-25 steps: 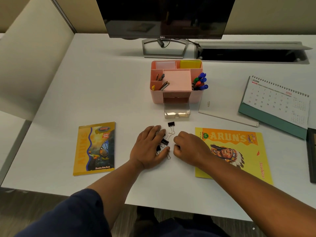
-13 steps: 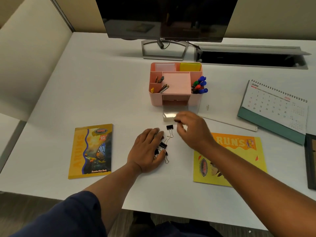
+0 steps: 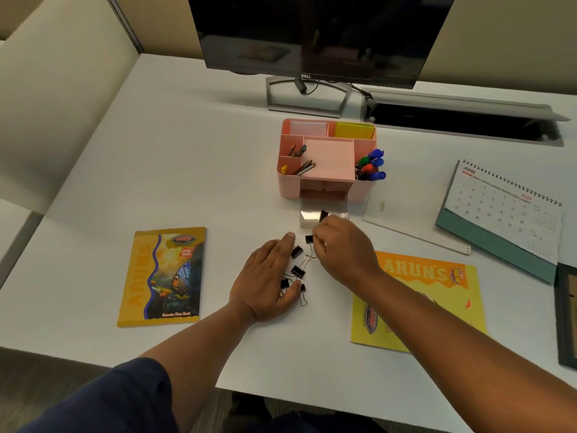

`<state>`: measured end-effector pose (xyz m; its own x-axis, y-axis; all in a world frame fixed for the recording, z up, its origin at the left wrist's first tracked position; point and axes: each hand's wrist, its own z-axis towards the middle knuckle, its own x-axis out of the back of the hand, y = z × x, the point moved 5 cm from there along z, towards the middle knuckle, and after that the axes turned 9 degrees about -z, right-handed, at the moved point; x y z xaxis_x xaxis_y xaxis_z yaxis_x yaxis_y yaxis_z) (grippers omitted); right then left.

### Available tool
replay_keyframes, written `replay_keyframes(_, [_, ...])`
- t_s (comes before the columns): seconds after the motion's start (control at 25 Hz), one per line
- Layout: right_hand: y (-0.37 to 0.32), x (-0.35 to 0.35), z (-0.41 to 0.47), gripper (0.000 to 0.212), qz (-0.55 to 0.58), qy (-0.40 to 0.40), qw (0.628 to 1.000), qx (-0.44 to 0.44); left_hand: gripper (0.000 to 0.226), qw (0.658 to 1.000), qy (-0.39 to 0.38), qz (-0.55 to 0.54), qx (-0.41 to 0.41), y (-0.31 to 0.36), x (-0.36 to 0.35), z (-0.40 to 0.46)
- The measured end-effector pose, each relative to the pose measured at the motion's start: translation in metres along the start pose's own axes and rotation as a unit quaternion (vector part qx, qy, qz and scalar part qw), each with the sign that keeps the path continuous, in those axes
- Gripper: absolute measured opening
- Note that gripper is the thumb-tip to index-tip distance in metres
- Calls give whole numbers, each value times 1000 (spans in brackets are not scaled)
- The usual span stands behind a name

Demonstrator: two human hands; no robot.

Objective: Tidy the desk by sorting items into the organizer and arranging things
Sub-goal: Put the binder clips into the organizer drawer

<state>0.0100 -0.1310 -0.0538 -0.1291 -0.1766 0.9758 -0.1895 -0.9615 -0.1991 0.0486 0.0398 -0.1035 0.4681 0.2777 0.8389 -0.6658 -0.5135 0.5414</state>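
Right hand (image 3: pixel 340 248) moved fwd, pinching binder clip (image 3: pixel 323 215) over drawer (image 3: pixel 307 218); left hand (image 3: pixel 268 282) flat on white desk (image 3: pixel 187 151).

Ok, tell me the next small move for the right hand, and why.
Probably let go of the binder clip so it drops into the clear drawer. The right hand pinches it just over the pulled-out drawer of the pink organizer, while more clips lie by the left hand.
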Motion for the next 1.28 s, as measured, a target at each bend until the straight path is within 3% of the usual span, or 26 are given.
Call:
replay_keyframes(0.16, [-6,-26,-4,26,13,-126,989,-70,86,999,36,-9,24,-5,1,0])
replay_keyframes(0.36, [-9,-27,6,26,18,-141,987,-69,77,997,46,-2,60,-13,-2,0])
replay_keyframes(0.48, [-10,-24,6,12,-3,-164,985,-60,75,997,55,-5,49,-13,-2,-1])
replay_keyframes(0.68, [-2,-25,5,17,46,-189,973,-123,70,994,84,-37,59,-13,4,2])
replay_keyframes(0.88, [7,-27,-1,22,86,-211,960,-161,46,965,166,-137,152,-11,15,21])
replay_keyframes(0.96, [13,-28,-3,22,103,-221,952,-185,47,950,136,-185,212,-13,20,39])
replay_keyframes(1.08, [17,-30,-5,25,109,-245,943,-197,65,942,11,-227,248,-10,24,57])
replay_keyframes(1.28, [19,-30,-7,10,162,-225,944,-177,32,974,-12,-121,192,0,29,66])
